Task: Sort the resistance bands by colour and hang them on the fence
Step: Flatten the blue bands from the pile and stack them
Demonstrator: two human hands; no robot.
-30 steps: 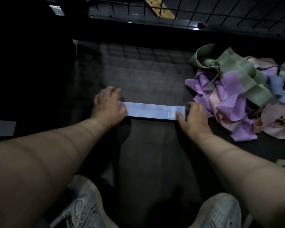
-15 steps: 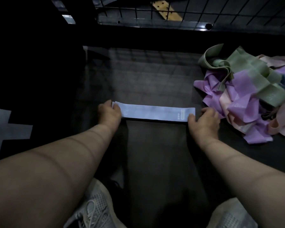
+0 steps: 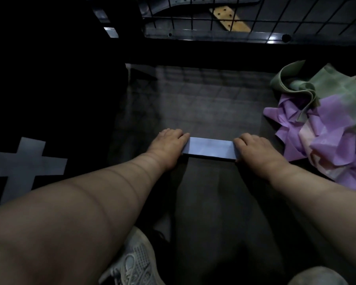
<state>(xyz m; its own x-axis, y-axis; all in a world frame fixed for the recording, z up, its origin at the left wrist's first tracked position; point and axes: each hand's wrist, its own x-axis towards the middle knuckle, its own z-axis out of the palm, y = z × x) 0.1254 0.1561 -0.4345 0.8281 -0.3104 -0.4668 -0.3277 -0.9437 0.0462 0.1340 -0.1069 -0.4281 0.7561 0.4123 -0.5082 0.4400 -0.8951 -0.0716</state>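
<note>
Blue band [image 3: 210, 149] lies flat between left hand [image 3: 169, 145] and right hand [image 3: 255, 150], one end under each; pinched or only pressed, I cannot tell. Better lift both ends evenly, away from the pile [image 3: 327, 128] right of the grip.

A pale blue band [image 3: 210, 149] lies flat and straight across the dark floor, its ends under the left hand [image 3: 169, 145] and the right hand [image 3: 255, 149]. To its right, green bands [image 3: 296, 87], purple bands [image 3: 333, 112] and pink bands [image 3: 308, 136] lie crumpled in one heap. The black wire fence [image 3: 255, 17] stands beyond.
</note>
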